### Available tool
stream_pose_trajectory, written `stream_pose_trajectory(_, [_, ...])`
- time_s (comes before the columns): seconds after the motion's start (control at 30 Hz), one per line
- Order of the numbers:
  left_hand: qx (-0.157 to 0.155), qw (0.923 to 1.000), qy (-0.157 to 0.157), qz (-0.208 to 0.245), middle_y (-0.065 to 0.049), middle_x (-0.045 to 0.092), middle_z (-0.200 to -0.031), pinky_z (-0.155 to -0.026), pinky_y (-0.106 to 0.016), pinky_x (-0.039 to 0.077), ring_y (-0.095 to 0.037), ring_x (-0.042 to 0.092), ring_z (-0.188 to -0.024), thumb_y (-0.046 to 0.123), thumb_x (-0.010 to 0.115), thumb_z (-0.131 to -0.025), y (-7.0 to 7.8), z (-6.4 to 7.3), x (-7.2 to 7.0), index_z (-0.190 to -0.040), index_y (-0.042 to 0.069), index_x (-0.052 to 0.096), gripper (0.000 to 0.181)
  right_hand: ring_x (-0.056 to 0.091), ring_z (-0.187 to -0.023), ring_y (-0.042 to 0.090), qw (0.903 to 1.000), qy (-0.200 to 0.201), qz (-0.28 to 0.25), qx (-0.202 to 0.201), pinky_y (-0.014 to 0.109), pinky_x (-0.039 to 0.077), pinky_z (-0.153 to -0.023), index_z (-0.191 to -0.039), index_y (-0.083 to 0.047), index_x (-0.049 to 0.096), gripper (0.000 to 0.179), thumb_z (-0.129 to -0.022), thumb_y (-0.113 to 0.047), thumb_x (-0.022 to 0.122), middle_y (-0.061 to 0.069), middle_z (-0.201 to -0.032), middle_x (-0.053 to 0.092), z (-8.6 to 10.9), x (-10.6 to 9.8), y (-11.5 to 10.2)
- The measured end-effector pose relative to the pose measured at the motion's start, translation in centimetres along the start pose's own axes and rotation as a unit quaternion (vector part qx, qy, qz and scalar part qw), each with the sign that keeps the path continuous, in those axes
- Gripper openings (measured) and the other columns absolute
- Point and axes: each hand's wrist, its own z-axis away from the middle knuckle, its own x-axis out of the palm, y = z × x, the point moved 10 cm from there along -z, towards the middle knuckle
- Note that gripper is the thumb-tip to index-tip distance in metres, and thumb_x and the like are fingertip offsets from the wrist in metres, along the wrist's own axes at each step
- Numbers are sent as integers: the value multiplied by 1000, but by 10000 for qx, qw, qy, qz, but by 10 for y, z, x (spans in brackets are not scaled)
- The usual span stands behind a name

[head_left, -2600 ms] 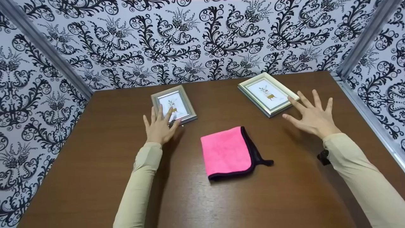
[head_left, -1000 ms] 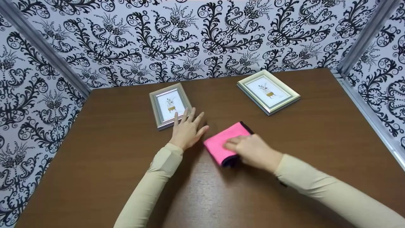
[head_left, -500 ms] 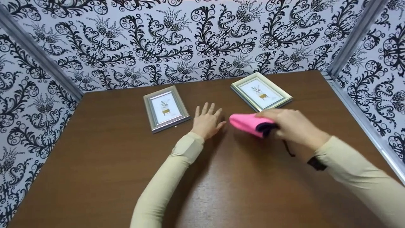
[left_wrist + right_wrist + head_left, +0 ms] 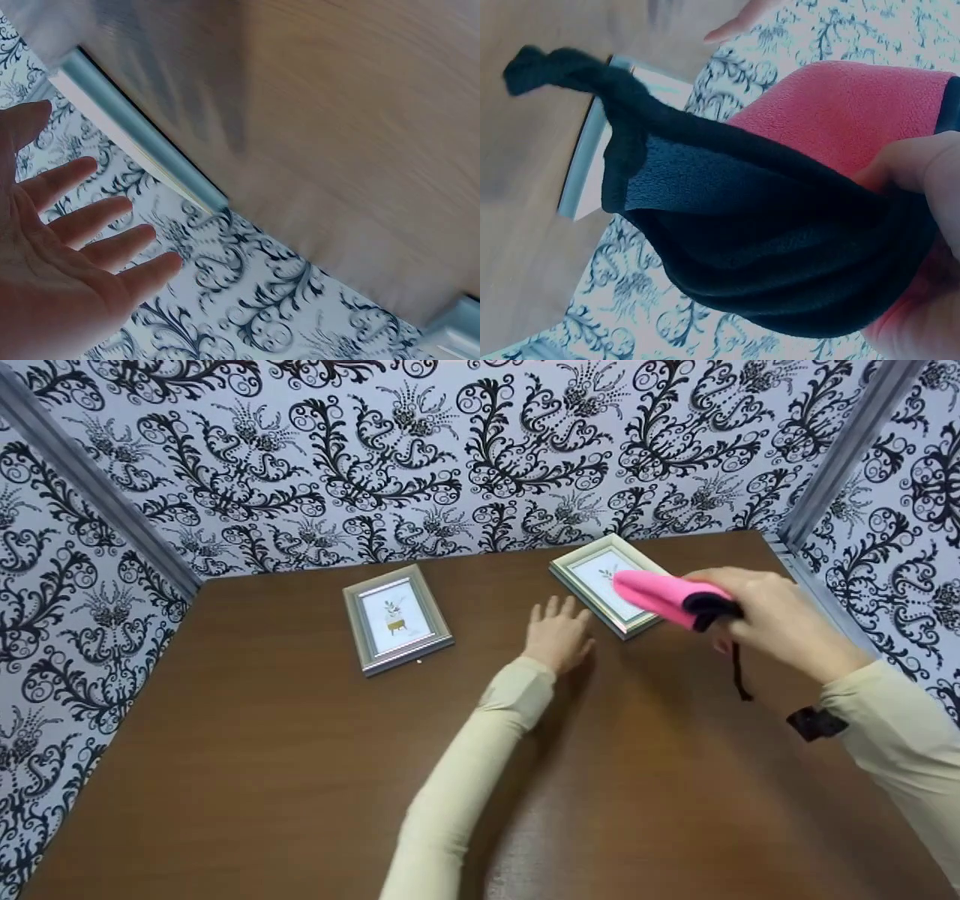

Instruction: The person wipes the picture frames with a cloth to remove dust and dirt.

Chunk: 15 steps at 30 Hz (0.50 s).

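In the head view my right hand (image 4: 780,619) grips a folded pink cloth (image 4: 656,592) with dark trim, raised in front of the right picture frame (image 4: 585,585) and partly covering it. The right wrist view shows the cloth (image 4: 840,112) bunched between thumb and fingers, its dark hanging loop (image 4: 562,69) dangling free. My left hand (image 4: 559,636) is just left of that frame's near corner, fingers extended and holding nothing. From the left wrist, the hand (image 4: 67,255) appears with fingers spread and slightly bent beside a frame's edge (image 4: 146,135); whether it touches is unclear.
Another picture frame (image 4: 397,619) lies flat at the back left of the brown table (image 4: 262,750). A tiny white speck (image 4: 419,661) sits by its near edge. Patterned walls (image 4: 480,457) with metal corner posts (image 4: 855,450) enclose the back and sides.
My right hand picked up the cloth from the table and carried it up and right, towards the right frame. My left hand moved from the left frame across to the right one.
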Motion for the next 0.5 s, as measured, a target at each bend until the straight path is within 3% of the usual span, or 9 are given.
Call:
stream_pose_trajectory(0.27, [366, 9992, 78, 112, -2, 36, -151, -108, -44, 29, -26, 30, -138, 42, 56, -95, 59, -26, 3, -139, 27, 48, 47, 56, -100, 47, 9984, 227, -110, 502, 64, 41, -88, -125, 2, 58, 60, -69, 21, 66, 27, -114, 61, 8, -21, 43])
stream_pose_trajectory(0.37, [275, 9995, 116, 94, 0, 38, -149, -107, -42, 31, -23, 31, -138, 38, 55, -96, 69, -35, 0, -137, 26, 50, 44, 57, -95, 48, 9970, 450, -156, 615, 63, 43, -83, -122, 2, 60, 58, -69, 24, 61, 29, -111, 62, 10, -28, 57])
stream_pose_trajectory(0.5, [-18, 10000, -30, 3, 2, 42, -146, -107, -42, 30, -19, 32, -137, 31, 51, -97, 72, -40, 2, -138, 25, 51, 41, 57, -90, 49, 9953, 673, -166, 677, 61, 44, -79, -119, 3, 61, 55, -68, 24, 60, 30, -106, 62, 11, -33, 71])
